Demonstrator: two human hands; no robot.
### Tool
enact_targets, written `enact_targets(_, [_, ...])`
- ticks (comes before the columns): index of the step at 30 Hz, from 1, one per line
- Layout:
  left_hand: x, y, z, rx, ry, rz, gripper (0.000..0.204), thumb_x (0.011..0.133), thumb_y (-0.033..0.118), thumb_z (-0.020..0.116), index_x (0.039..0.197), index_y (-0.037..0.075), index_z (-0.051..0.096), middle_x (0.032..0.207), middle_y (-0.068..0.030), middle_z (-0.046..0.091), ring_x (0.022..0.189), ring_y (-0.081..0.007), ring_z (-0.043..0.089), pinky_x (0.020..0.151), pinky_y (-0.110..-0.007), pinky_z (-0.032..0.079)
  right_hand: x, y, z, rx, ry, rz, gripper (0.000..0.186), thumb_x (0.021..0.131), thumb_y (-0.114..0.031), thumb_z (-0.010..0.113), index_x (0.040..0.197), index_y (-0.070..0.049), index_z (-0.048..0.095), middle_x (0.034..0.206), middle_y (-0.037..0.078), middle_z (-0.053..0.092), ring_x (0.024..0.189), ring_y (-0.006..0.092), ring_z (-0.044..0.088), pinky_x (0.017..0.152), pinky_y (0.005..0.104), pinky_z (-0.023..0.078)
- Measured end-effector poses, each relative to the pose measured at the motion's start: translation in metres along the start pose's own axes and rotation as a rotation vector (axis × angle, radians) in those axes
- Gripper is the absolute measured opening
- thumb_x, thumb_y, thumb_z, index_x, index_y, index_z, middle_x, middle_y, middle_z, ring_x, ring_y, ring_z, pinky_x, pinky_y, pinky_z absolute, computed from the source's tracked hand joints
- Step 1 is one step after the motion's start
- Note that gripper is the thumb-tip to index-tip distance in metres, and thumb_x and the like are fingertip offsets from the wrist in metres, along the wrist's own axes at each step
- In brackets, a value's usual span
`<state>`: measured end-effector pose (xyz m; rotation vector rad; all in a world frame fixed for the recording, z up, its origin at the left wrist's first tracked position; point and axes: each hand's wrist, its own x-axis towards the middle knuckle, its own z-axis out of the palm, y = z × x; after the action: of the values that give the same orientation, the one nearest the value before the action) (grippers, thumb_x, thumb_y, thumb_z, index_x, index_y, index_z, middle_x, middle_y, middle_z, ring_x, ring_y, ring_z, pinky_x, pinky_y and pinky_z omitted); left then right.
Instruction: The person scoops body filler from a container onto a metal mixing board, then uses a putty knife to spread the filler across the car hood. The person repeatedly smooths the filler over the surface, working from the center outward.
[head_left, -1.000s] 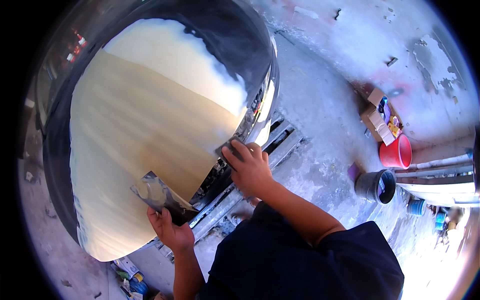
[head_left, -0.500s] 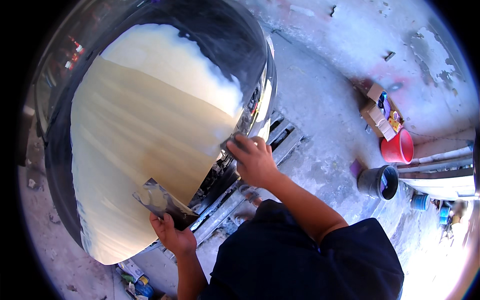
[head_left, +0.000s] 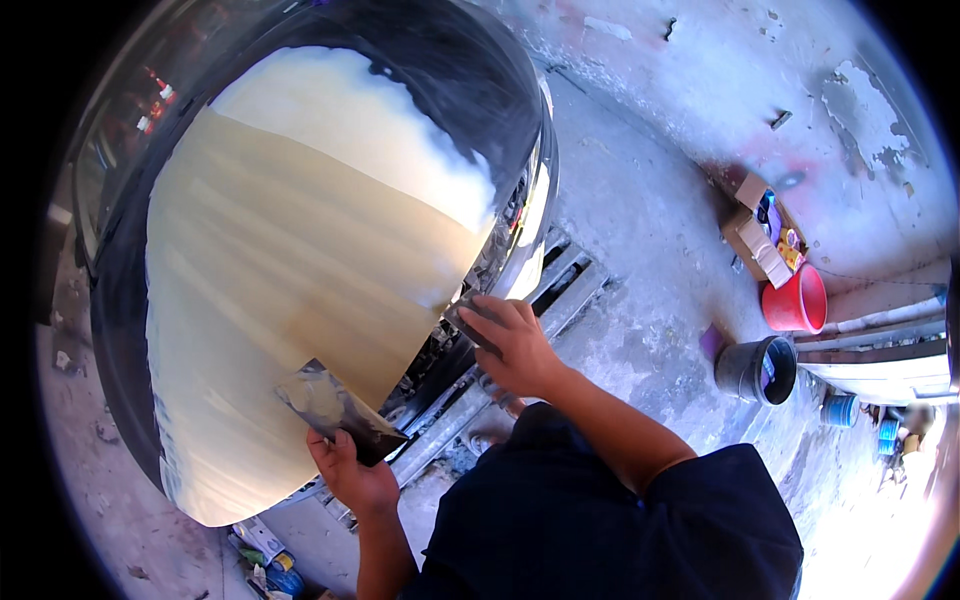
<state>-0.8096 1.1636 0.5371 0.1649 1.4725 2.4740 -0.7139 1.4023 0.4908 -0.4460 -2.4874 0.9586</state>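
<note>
A large car hood (head_left: 510,90), dark at its far end, bears a broad smooth coat of cream filler (head_left: 270,270). My left hand (head_left: 358,482) is closed on the lower edge of a dark flat mixing board (head_left: 375,432), smeared with pale filler and tilted over the near part of the hood. At the hood's right edge my right hand (head_left: 522,352) grips a small dark filler spreader (head_left: 465,318), its fingers laid along the top. The spreader is by the rim of the coat; whether it touches cannot be told.
Wooden pallet slats (head_left: 575,285) lie beneath the hood's right side. On the floor to the right are an opened cardboard box (head_left: 750,235), a red bucket (head_left: 800,300) and a black bucket (head_left: 740,370). Blue cans (head_left: 840,410) stand farther off. A bluish bundle (head_left: 283,578) lies below the hood.
My right hand has shifted slightly down and right with the spreader, which now shows more of its flat face. My left hand and the board have moved a little right.
</note>
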Motion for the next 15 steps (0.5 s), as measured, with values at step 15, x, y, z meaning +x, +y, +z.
enact_targets(15, [0.015, 0.008, 0.038, -0.071, -0.19, -0.058, 0.037, 0.09, 0.004, 0.048, 0.125, 0.001, 0.04, 0.122, -0.0106, 0.05, 0.114, -0.0206, 0.048, 0.102, -0.037, 0.034, -0.011, 0.0, -0.022, 0.376, 0.029, 0.016, 0.055, 0.078, -0.012, 0.065, 0.13, -0.011, 0.049, 0.127, 0.018, 0.045, 0.116, 0.0344, 0.045, 0.094, 0.0398, 0.041])
